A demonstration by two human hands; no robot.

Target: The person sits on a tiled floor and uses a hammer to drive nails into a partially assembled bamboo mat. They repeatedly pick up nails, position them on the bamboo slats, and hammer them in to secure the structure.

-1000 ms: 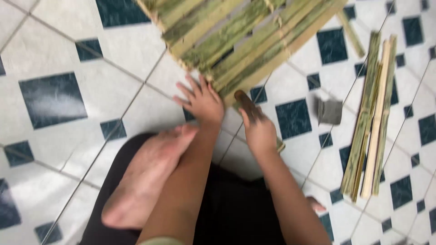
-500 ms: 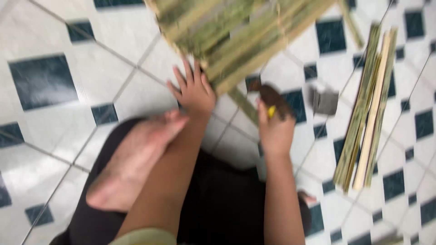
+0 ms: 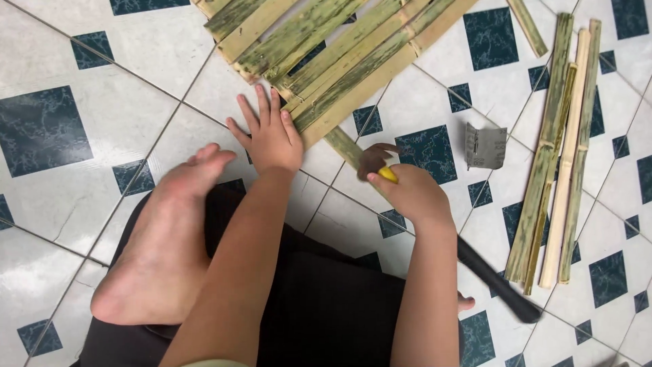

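1. Your left hand (image 3: 270, 139) lay flat, fingers (image 3: 261, 105) spread and gripping nothing, on the white and dark-blue tiled floor (image 3: 136, 95), with the fingertips against the near edge of the lashed panel of green and tan bamboo slats (image 3: 339, 41).
2. Your right hand (image 3: 411, 197) was closed around a yellow-handled tool with a dark brown head (image 3: 377, 160); its type could not be determined. The head sat just over a loose green bamboo strip (image 3: 343, 146) jutting from beneath the panel.
3. Risk: the left fingertips lay near the tool head. I judged that a slip or glancing blow could have caught them.
4. Risk: the panel was steadied only by light fingertip contact. I judged it could have skidded on the smooth tile under force.
5. Risk: your bare foot (image 3: 159, 251) rested near the work, exposed to splinters or a dropped tool.
6. Orientation: the panel's slats ran diagonally, from lower left near your left hand to the upper right, the long axis along that line.
7. A bundle of loose bamboo strips (image 3: 557, 156) lay well apart on the right, nearly upright in the view, with a grey square of sandpaper (image 3: 485, 146) between it and the tool.
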